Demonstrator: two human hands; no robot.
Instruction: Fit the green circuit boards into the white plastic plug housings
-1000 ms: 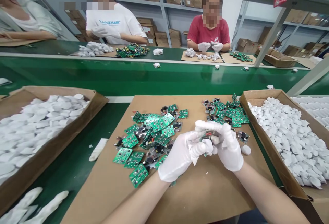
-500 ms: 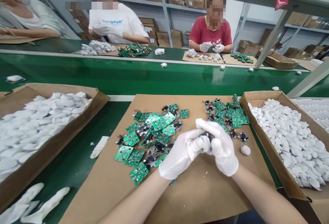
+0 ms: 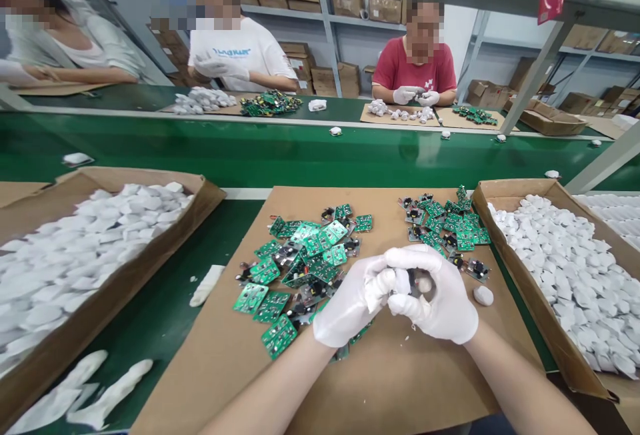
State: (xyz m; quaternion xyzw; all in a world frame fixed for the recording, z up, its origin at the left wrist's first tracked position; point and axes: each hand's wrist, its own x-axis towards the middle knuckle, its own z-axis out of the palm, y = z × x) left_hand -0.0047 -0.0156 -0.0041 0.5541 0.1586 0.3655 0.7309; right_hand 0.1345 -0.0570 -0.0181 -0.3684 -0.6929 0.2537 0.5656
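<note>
Gloved left hand [image 3: 353, 298] and right hand [image 3: 435, 295] close around a small white-wrapped piece [image 3: 403, 282], held between their fingertips.

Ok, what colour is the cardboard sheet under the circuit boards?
The cardboard sheet is light brown, clearest in the head view.

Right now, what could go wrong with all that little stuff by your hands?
The small white piece could slip, since gloved fingers partly hide it. The left hand might nudge the green boards right beside it. The right hand could bump the loose white lump near its wrist.
</note>
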